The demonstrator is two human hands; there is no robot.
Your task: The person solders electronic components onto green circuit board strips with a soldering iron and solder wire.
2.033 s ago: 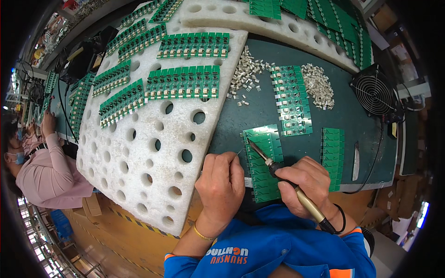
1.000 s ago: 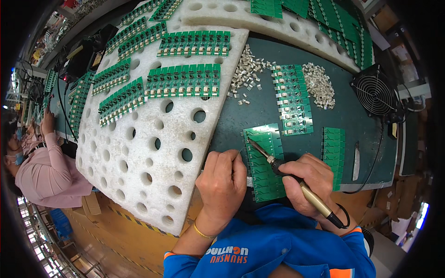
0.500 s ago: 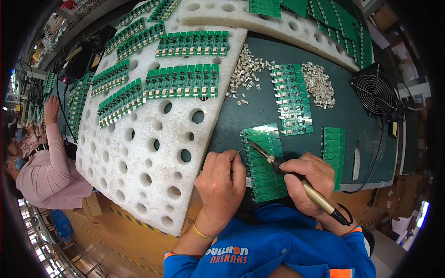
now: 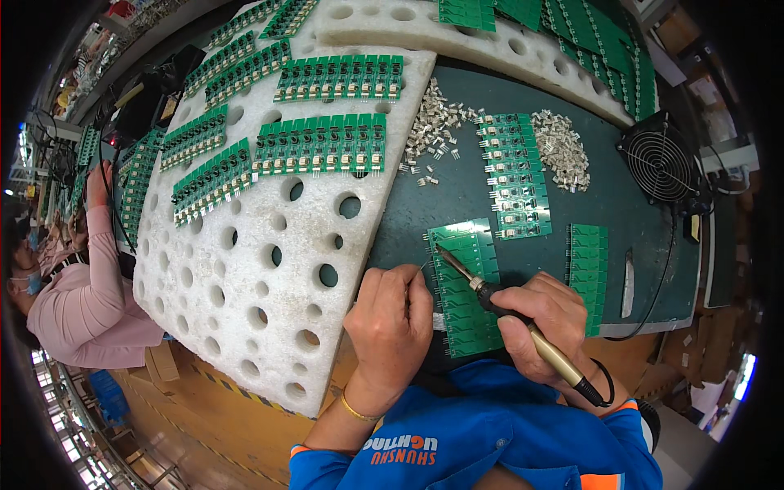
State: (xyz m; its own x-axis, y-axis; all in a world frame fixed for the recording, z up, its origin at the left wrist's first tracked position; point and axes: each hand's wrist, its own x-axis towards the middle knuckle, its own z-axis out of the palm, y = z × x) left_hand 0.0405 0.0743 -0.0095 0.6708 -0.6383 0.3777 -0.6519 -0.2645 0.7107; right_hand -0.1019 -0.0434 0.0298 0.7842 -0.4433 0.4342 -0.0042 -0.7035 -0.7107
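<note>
My right hand grips a soldering iron with a gold-coloured handle and black grip. Its tip rests on the upper part of a green circuit board panel, near the row of pins on the left edge. Beside that edge, my left hand is closed in a pinch; a thin strand, apparently solder wire, shows at its fingertips. The panel lies with its traces up. Beyond it is another panel with white components facing up, and right of my right hand lies a bare-looking green panel.
Loose small metal-and-white components lie in two piles. A white foam slab with holes carries several finished-looking panels. A black fan and a flat metal strip are at right. A co-worker in pink sits at left.
The iron's handle and my right hand have shifted slightly, while the tip stays at about the same spot. My left hand barely moves. The co-worker at left has moved their arm and head.
</note>
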